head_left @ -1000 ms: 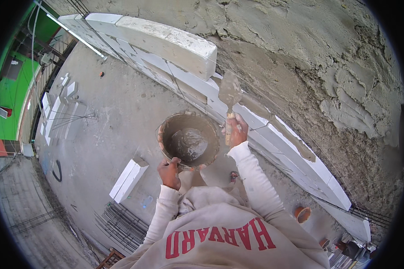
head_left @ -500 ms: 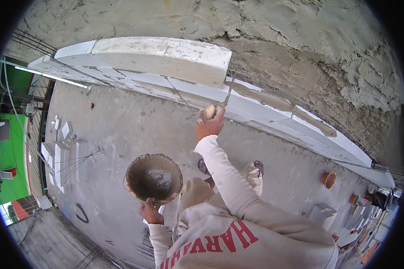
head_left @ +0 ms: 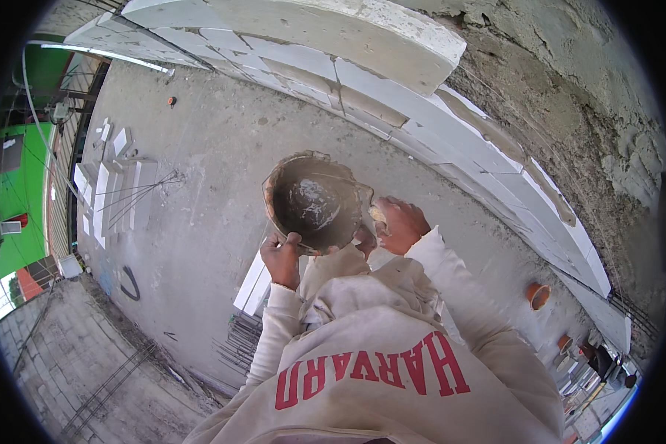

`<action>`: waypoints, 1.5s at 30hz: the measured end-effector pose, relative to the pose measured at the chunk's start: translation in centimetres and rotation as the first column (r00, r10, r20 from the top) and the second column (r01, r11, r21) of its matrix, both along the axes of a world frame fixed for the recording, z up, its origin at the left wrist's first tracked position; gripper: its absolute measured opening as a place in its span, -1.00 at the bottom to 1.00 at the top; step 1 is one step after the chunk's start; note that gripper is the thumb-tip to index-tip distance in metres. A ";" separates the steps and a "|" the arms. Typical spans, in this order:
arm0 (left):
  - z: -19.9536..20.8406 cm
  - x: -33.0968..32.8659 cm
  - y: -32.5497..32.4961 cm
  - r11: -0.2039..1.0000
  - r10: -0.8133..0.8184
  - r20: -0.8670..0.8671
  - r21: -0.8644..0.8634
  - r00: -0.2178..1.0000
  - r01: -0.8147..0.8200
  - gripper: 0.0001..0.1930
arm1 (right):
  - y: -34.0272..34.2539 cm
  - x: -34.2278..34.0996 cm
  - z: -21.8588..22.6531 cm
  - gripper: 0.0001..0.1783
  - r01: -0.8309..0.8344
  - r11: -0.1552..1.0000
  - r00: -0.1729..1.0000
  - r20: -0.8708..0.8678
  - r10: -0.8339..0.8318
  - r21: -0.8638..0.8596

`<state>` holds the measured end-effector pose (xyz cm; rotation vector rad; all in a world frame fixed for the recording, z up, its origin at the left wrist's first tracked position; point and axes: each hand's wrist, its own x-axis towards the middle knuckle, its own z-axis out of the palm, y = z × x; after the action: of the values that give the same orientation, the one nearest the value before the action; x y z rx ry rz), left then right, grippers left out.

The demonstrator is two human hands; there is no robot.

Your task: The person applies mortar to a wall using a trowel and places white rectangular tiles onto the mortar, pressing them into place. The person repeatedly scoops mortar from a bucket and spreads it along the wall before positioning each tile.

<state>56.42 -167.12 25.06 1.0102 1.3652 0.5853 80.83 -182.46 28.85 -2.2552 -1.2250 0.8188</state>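
Observation:
My left hand (head_left: 282, 260) is closed on the near rim of a round bucket (head_left: 280, 203), its thumb lying over the edge. The bucket is caked with dried mortar and tilted so its inside shows; some wet grey mortar (head_left: 312, 200) lies in it. My right hand (head_left: 402, 224) is wrapped round the pale wooden handle (head_left: 378, 217) of a trowel, just right of the bucket. The trowel's blade is hard to make out against the bucket's right rim. Beyond stands a wall of white blocks (head_left: 392, 111), with a strip of grey mortar (head_left: 488, 133) along its top.
A rough plastered wall (head_left: 570, 81) rises behind the block wall. White blocks (head_left: 115, 192) and thin rods stand on the concrete floor at left. An orange bucket (head_left: 538, 296) sits at right. Steel bars (head_left: 238, 342) lie near my left forearm.
My right hand has come back from the block wall to the bucket's side with the trowel. The bucket, in my left hand, has moved right and up in view. The view has shifted.

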 end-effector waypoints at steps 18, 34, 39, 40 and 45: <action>3.7 10.4 -2.5 0.959 -0.205 0.188 -0.156 0.961 0.235 -0.95 | -7.0 5.9 4.7 -0.75 0.858 0.477 0.025 -0.912 -0.410 -0.191; 2.5 0.6 -3.0 0.997 0.003 0.074 -0.078 0.997 0.003 -0.88 | 11.9 8.0 1.9 -0.42 0.892 0.195 0.407 -0.537 -0.739 0.408; 0.8 -0.3 -3.2 0.992 0.071 0.057 -0.111 0.996 -0.064 -0.91 | 2.7 7.5 0.5 -0.49 0.797 0.469 0.594 -0.361 -0.718 0.380; 0.1 -0.8 -3.1 0.991 0.080 0.032 -0.110 0.996 -0.076 -0.91 | 0.8 9.7 -1.0 -0.47 0.686 0.655 0.707 -0.078 -0.702 0.317; -0.1 1.6 -3.9 0.980 -0.020 0.090 -0.197 0.996 0.037 -0.88 | -10.6 17.3 -3.4 -0.27 0.496 0.859 0.780 0.502 -0.374 -0.131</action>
<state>58.02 -171.05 25.01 0.8317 1.3015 0.4562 98.09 -193.06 25.48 -2.9088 -0.7201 0.2704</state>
